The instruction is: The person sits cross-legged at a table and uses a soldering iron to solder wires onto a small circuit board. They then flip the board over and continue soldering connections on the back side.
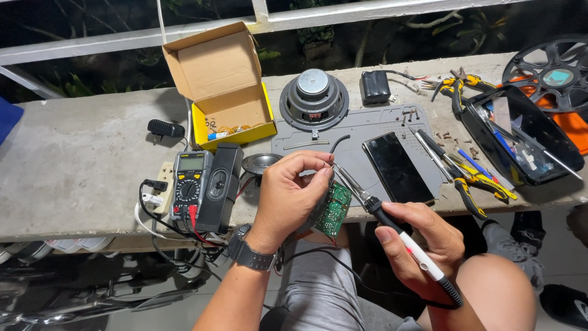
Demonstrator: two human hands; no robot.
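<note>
We see the soldering iron (pixel 401 242) held like a pen in the right hand (pixel 422 242); its long axis runs on a diagonal, the metal tip pointing up and to the left toward the left hand (pixel 288 196), the cord end trailing down and to the right past the knee; the right fingers are wrapped closed around its grip. The iron has a slim bare-metal shaft, a black collar and a white handle with a red mark, then a ribbed black strain relief. The left fingers are curled in a narrow pinch around the top of the green circuit board (pixel 334 211), which hangs just below the palm, over the lap at the bench's front edge; the iron's tip meets that pinch, though we cannot tell what it touches. The board is flat, rectangular and speckled with pale solder points; a black watch sits on the left wrist. On the rough concrete bench (pixel 73 159) lie a multimeter (pixel 190 184), a round speaker (pixel 314 98), an open cardboard box (pixel 223 79) and a glossy black phone (pixel 397 167) on a grey mat.
</note>
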